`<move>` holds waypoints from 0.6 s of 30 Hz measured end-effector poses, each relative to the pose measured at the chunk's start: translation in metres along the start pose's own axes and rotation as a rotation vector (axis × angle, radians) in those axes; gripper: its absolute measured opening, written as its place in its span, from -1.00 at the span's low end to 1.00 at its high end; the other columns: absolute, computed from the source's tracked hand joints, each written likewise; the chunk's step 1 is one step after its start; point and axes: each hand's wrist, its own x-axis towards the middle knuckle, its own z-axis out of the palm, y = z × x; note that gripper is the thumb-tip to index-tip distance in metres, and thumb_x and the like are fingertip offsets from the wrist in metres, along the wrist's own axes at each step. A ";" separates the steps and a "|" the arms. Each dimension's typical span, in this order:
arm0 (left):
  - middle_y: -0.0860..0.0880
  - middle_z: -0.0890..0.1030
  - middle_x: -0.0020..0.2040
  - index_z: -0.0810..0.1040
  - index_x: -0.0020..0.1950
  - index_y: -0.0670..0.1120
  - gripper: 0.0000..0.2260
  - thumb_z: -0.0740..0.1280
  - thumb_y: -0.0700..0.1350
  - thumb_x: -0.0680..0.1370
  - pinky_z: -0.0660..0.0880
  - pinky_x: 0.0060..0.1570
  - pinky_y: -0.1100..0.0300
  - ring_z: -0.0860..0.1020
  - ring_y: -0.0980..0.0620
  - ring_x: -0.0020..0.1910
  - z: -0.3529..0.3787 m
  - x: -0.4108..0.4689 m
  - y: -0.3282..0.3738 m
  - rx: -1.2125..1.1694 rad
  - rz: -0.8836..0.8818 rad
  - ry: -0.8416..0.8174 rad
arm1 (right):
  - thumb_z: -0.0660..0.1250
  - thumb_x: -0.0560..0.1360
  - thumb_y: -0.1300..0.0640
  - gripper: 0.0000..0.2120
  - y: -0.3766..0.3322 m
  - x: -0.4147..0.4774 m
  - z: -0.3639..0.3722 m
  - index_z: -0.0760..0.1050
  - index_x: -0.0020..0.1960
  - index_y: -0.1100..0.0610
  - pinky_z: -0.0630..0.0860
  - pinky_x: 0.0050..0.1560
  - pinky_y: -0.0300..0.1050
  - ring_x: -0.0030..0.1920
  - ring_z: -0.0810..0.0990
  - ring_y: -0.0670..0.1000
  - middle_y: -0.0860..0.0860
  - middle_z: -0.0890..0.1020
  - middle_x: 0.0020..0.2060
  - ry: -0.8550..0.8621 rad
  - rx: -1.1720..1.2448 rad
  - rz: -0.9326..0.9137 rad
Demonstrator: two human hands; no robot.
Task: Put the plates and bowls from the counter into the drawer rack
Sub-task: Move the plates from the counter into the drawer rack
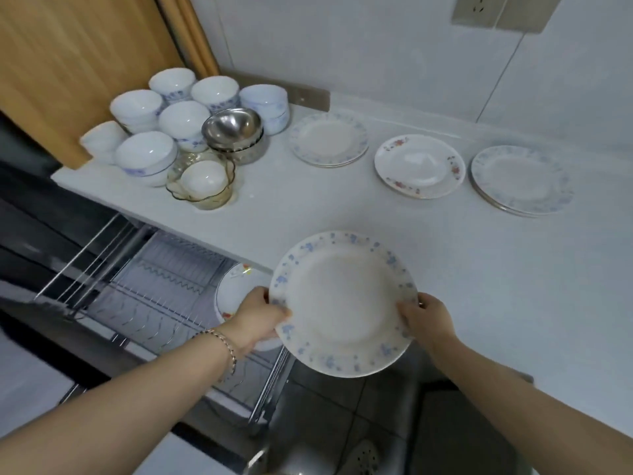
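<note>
A white plate with a blue flower rim (pixel 342 303) hangs over the counter's front edge, held by both hands. My left hand (pixel 257 313) grips its left rim and my right hand (pixel 424 317) grips its right rim. Below and to the left, the open drawer rack (pixel 154 296) of steel wire holds a white plate with red flowers (pixel 236 289) standing on edge, partly hidden behind my left hand. On the counter lie three plate stacks: a blue-rimmed one (pixel 329 138), a red-flowered one (pixel 419 166) and another blue-rimmed one (pixel 520 180). Several white bowls (pixel 147 156) cluster at the back left.
Steel bowls (pixel 233 128) and a glass bowl holding a small white bowl (pixel 202 183) stand among the white bowls. A wooden cabinet panel (pixel 68 63) rises behind them. The white counter (pixel 479 269) runs to the right. Grey floor tiles (pixel 342 406) show below.
</note>
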 end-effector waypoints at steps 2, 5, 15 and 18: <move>-0.21 0.59 0.16 0.44 0.21 -0.32 -0.73 0.26 -0.37 0.50 0.60 -0.20 0.17 0.59 -0.15 0.10 -0.034 -0.008 -0.025 0.004 -0.029 0.038 | 0.26 0.49 0.21 -0.80 0.002 -0.020 0.034 0.55 0.07 0.23 0.54 0.09 0.12 -0.08 0.57 0.14 0.13 0.60 -0.13 -0.028 0.006 -0.007; -0.21 0.58 0.19 0.41 0.27 -0.29 -0.67 0.27 -0.36 0.50 0.58 -0.12 0.12 0.58 -0.13 0.11 -0.088 -0.021 -0.061 -0.020 -0.056 0.082 | 0.25 0.48 0.20 -0.86 0.002 -0.049 0.090 0.55 -0.01 0.17 0.56 0.07 0.12 -0.10 0.59 0.12 0.11 0.61 -0.15 -0.098 0.007 -0.019; -0.17 0.59 0.03 0.52 0.16 -0.28 -0.74 0.24 -0.41 0.50 0.55 -0.08 0.07 0.55 -0.09 -0.02 -0.273 -0.029 -0.126 0.041 -0.070 0.093 | 0.26 0.48 0.22 -0.73 -0.022 -0.134 0.279 0.35 -0.39 0.14 0.37 -0.24 -0.13 -0.34 0.44 0.07 0.07 0.45 -0.41 -0.102 0.082 0.053; -0.18 0.57 0.03 0.51 0.13 -0.24 -0.76 0.23 -0.40 0.50 0.53 -0.04 0.06 0.54 -0.10 0.00 -0.312 -0.016 -0.132 0.077 -0.064 0.097 | 0.29 0.48 0.20 -0.85 -0.032 -0.146 0.316 0.48 -0.26 0.18 0.40 -0.12 -0.08 -0.17 0.50 0.11 0.16 0.54 -0.26 -0.089 0.111 0.055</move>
